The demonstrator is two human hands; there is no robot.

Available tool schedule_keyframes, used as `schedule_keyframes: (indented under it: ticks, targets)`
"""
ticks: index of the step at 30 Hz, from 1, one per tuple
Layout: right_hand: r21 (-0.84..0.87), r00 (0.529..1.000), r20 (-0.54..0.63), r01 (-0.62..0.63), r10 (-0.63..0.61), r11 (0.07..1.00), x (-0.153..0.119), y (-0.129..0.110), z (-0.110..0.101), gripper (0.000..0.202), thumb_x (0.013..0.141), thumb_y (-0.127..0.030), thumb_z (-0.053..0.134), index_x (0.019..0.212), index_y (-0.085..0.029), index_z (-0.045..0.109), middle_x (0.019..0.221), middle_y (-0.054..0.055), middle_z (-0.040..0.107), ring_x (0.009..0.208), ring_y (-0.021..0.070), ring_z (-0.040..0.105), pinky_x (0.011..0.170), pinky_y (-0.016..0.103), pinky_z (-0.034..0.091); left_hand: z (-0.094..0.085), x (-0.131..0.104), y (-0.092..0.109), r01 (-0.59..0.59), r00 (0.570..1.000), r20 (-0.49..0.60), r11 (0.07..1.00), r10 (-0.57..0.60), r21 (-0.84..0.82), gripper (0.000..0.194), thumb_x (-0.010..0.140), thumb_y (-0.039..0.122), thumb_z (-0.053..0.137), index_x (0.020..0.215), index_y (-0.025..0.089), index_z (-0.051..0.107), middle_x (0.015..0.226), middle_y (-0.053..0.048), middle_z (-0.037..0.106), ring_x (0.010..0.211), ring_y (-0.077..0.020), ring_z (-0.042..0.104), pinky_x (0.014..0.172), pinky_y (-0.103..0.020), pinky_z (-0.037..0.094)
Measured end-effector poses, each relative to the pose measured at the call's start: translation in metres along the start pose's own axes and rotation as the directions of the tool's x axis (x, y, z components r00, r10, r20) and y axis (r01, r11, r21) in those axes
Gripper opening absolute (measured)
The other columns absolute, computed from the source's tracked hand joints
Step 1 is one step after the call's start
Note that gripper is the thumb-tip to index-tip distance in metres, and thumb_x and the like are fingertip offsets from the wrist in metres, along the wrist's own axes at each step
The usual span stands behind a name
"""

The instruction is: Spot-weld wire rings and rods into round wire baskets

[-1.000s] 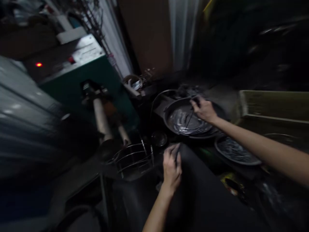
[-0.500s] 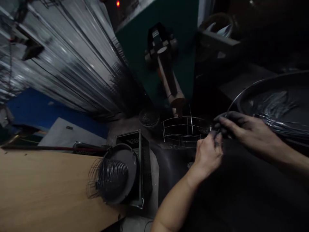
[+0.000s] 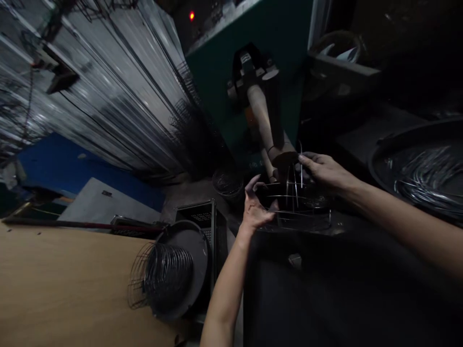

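— What am I holding, and where does it sit?

— I have a wire basket frame [image 3: 289, 202] on the dark bench [image 3: 336, 226], at its far left corner, directly under the tip of the welder's electrode arm [image 3: 265, 125]. My left hand [image 3: 255, 207] cups the frame's near-left rim with fingers curled round the wire, not fully closed. My right hand [image 3: 320, 171] pinches a thin upright wire [image 3: 301, 164] between thumb and fingertips, against the frame's far side.

— What could go wrong?

— I judge the pinched wire could slip off its crossing before it is fixed, since only fingertips steady it. My fingers are also very near the electrode tip, so a pinch or burn seems possible. The light is poor, so I cannot tell whether the wire touches the ring.

— Which way does it point?

— The frame's rings lie roughly level, its opening facing up; its long axis runs left to right along the bench edge. The held wire stands nearly vertical, top end tilted slightly toward the green machine [image 3: 231, 86].
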State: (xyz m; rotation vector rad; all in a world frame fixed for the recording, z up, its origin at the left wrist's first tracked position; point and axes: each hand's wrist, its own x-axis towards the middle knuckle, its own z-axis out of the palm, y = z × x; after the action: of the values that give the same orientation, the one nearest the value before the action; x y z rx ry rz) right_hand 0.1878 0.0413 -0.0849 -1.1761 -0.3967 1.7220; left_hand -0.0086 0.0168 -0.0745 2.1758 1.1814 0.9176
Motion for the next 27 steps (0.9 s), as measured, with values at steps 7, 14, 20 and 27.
schedule_keyframes:
  ticks: [7,14,20,27]
  targets:
    - [-0.131,1.0,-0.02,0.0,-0.002,0.991,-0.005,-0.01,0.024,0.018,0.092,-0.016,0.047,0.075,-0.014,0.044,0.046,-0.005,0.038,0.034,0.0049,0.032,0.032,0.015,0.024,-0.01,-0.012,-0.006,-0.091,0.992,-0.085,0.996,0.088,-0.025,0.066,0.069,0.022,0.065,0.125,0.017,0.03,0.098,-0.009,0.05,0.089,-0.0204,0.055,0.083,-0.037,0.048]
    - [-0.139,0.993,-0.11,-0.066,0.051,0.988,-0.018,-0.031,0.044,0.021,0.085,0.003,0.044,0.071,-0.012,0.047,0.044,-0.006,0.04,0.035,0.0037,0.034,0.034,0.013,0.025,-0.012,-0.007,-0.016,-0.075,0.995,-0.075,0.997,0.073,-0.019,0.072,0.069,0.025,0.064,0.128,0.015,0.024,0.095,-0.008,0.052,0.089,-0.021,0.055,0.085,-0.039,0.047]
    - [-0.165,0.995,-0.099,0.01,-0.027,0.986,0.011,-0.009,0.032,0.018,0.077,0.001,0.052,0.069,-0.013,0.045,0.049,-0.004,0.044,0.04,0.0055,0.042,0.035,0.014,0.031,-0.012,-0.001,-0.018,-0.064,0.994,-0.095,0.997,0.058,-0.052,0.07,0.069,0.025,0.064,0.126,0.015,0.025,0.093,-0.008,0.052,0.087,-0.0209,0.055,0.084,-0.039,0.047]
    - [-0.066,0.994,0.015,0.107,-0.106,0.992,0.026,0.013,0.021,0.022,0.076,-0.024,0.067,0.071,-0.016,0.047,0.055,0.0,0.048,0.046,0.0082,0.044,0.041,0.018,0.038,-0.01,-0.004,-0.03,0.005,0.999,-0.042,0.998,-0.008,-0.069,0.075,0.07,0.03,0.06,0.129,0.017,0.015,0.096,-0.008,0.051,0.087,-0.0205,0.054,0.085,-0.04,0.046]
